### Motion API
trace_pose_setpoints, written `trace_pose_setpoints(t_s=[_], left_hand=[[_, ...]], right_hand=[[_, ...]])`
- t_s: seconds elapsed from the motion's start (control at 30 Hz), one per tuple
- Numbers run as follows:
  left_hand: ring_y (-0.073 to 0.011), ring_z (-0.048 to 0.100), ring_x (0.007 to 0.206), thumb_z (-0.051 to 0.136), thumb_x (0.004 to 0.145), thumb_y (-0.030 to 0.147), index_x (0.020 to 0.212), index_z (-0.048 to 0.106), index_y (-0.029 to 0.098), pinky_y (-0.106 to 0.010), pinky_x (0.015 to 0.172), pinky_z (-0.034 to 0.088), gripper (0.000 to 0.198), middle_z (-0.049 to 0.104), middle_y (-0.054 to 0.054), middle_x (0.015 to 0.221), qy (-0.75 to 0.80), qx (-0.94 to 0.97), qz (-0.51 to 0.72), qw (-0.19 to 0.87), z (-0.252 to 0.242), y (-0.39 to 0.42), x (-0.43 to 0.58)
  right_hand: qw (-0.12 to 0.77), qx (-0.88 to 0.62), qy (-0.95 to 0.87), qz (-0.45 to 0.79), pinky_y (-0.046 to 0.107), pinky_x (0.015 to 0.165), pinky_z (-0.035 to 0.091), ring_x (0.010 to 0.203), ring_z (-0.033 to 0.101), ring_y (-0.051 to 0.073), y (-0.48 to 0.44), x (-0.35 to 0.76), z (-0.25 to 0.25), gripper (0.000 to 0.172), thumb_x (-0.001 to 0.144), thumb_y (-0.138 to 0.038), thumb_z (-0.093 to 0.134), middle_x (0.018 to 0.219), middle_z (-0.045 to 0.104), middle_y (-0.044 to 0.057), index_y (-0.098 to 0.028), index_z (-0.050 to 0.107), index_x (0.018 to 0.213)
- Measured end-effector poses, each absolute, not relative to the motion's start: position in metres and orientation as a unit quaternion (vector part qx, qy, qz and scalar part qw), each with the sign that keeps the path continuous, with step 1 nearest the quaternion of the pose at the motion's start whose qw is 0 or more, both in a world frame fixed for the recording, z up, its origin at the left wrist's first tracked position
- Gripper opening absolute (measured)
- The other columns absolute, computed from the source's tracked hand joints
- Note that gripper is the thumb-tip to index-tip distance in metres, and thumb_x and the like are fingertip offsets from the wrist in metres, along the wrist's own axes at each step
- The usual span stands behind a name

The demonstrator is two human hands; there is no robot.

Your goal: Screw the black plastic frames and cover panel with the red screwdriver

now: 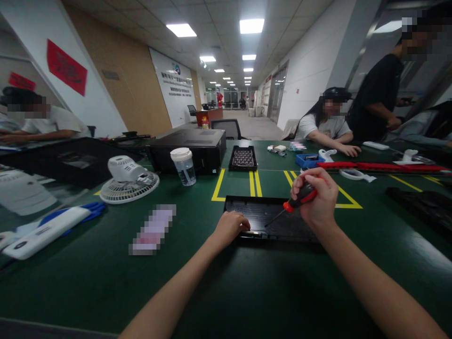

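Observation:
A shallow black panel point(278, 214) with raised edges lies flat on the green table in front of me. My left hand point(231, 226) is at its near left corner, fingers curled over the edge beside a small shiny strip point(251, 233). In my right hand point(319, 195) is a screwdriver point(292, 203) with a red and black handle, fingers wrapped round the grip. Its thin shaft slants down to the left, and the tip is close to the panel's near edge. Whether the tip touches a screw I cannot tell.
Beyond the panel stands a black tray point(243, 159) of small parts. A clear cup point(183, 167), a black case point(190, 146) and a white fan point(129, 181) are to the left. At right are a blue bin point(309, 161), white tape point(356, 175) and a seated person point(326, 122).

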State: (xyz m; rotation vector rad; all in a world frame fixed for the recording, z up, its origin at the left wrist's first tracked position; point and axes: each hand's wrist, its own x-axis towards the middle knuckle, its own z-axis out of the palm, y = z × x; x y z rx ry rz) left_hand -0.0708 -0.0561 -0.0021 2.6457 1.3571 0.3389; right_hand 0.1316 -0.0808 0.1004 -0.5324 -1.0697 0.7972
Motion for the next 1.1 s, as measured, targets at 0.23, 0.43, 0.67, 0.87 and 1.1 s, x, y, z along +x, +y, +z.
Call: trace_pose_setpoints(t_s=[0.23, 0.43, 0.67, 0.87, 1.1], left_hand=[[-0.0160, 0.056, 0.087, 0.056, 0.079, 0.027, 0.081, 0.067, 0.024, -0.028, 0.077, 0.036, 0.012, 0.067, 0.000, 0.087, 0.462, 0.875, 0.122, 0.080, -0.003, -0.055, -0.070], [-0.0141, 0.058, 0.086, 0.049, 0.084, 0.025, 0.090, 0.059, 0.021, -0.030, 0.082, 0.038, 0.012, 0.066, 0.000, 0.091, 0.483, 0.844, 0.207, 0.103, -0.005, -0.053, -0.072], [-0.0138, 0.060, 0.081, 0.049, 0.083, 0.026, 0.088, 0.056, 0.021, -0.029, 0.080, 0.042, 0.010, 0.065, 0.000, 0.087, 0.500, 0.814, 0.265, 0.130, 0.001, -0.056, -0.077], [-0.0157, 0.059, 0.090, 0.045, 0.084, 0.023, 0.098, 0.055, 0.023, -0.033, 0.087, 0.042, 0.018, 0.065, -0.001, 0.094, 0.560, 0.767, 0.288, 0.120, -0.009, -0.058, -0.079], [-0.0142, 0.060, 0.090, 0.042, 0.085, 0.023, 0.095, 0.056, 0.021, -0.027, 0.082, 0.045, 0.017, 0.065, -0.002, 0.095, 0.532, 0.757, 0.343, 0.164, -0.015, -0.057, -0.079]], right_hand=[[0.759, -0.238, -0.470, 0.381, 0.018, 0.036, 0.037, 0.043, 0.048, 0.009, -0.076, 0.138, 0.101, 0.005, 0.072, -0.015, 0.047, 0.052, 0.048, -0.004, -0.017, 0.050, 0.068], [0.774, -0.217, -0.466, 0.369, 0.019, 0.035, 0.035, 0.043, 0.047, 0.010, -0.075, 0.147, 0.108, 0.005, 0.070, -0.015, 0.047, 0.051, 0.047, -0.004, -0.017, 0.049, 0.066], [0.790, -0.196, -0.451, 0.365, 0.021, 0.034, 0.033, 0.042, 0.045, 0.011, -0.078, 0.152, 0.116, 0.008, 0.069, -0.012, 0.045, 0.050, 0.047, -0.002, -0.016, 0.050, 0.064], [0.782, -0.195, -0.461, 0.370, 0.021, 0.034, 0.033, 0.043, 0.046, 0.011, -0.079, 0.151, 0.116, 0.009, 0.070, -0.012, 0.045, 0.050, 0.046, -0.002, -0.017, 0.050, 0.065], [0.786, -0.194, -0.462, 0.362, 0.021, 0.033, 0.033, 0.042, 0.046, 0.011, -0.080, 0.151, 0.117, 0.006, 0.069, -0.013, 0.046, 0.050, 0.046, -0.002, -0.016, 0.049, 0.065]])
